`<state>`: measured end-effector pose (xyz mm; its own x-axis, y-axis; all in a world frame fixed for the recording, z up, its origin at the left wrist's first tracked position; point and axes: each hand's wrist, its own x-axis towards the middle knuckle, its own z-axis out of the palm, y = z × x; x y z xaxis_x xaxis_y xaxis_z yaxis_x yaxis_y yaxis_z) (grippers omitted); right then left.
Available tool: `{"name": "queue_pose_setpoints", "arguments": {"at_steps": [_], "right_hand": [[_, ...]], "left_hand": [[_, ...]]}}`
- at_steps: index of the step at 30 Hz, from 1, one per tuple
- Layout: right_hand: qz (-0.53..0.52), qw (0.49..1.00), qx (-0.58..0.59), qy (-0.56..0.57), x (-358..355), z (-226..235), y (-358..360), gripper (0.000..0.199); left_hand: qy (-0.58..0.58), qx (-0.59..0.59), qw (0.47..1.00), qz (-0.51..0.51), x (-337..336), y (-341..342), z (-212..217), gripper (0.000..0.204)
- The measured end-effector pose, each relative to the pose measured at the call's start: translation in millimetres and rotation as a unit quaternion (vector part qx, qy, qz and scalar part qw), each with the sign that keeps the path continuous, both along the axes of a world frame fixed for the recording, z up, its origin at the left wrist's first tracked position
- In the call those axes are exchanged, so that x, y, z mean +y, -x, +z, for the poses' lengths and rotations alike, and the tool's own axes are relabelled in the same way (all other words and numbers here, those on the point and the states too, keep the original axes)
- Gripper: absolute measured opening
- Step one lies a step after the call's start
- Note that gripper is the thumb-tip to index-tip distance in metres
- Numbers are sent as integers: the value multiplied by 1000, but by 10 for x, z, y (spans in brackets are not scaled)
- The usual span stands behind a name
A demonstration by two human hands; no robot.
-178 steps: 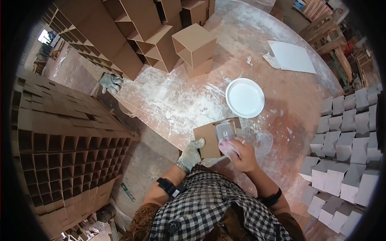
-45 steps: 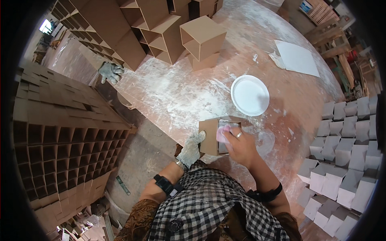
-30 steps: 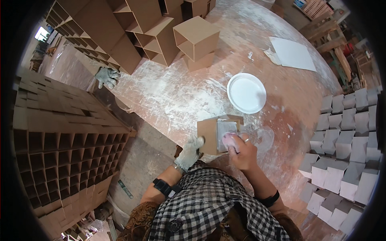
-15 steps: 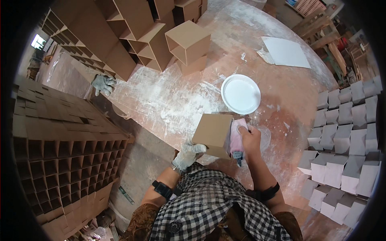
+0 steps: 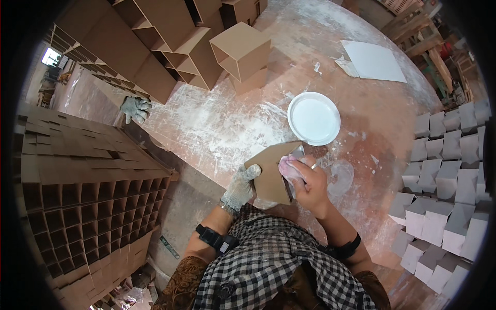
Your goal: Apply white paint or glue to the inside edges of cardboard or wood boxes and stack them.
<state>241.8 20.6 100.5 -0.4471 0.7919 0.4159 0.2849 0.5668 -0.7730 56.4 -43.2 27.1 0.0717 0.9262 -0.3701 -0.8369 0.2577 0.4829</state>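
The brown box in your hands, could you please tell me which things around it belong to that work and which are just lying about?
In use:
- brown box, held by the gloved left hand
- pink pad pressed on it by the right hand
- white dish just beyond

Lying about:
- spare glove
- white sheet
- stacked brown boxes
- white boxes

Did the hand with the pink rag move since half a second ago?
Yes. The right hand with the pink rag went left, from the brown cardboard box's right side onto its face, below the round white bowl.
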Motion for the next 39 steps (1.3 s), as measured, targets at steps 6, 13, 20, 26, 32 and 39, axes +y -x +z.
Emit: {"name": "queue_pose_setpoints", "arguments": {"at_steps": [6,13,20,26,32,39], "right_hand": [[21,995,-49,-81,-89,-16,-16,46],[160,947,-198,-195,-23,56,-205,39],[282,896,-236,-247,43,115,-269,28],[214,934,-241,-153,-30,-4,-322,31],[-40,988,-147,-4,-137,-145,-132,36],[-210,962,-139,105,-219,-307,-219,32]], "left_hand": [[-1,-11,998,-63,37,74,-57,48],[26,-35,994,-105,123,128,-57,53],[80,-72,987,-118,287,180,-138,49],[75,-67,986,-129,436,189,-94,42],[89,-90,984,-122,429,190,-212,44],[-4,-4,992,-122,16,7,-51,51]]}}
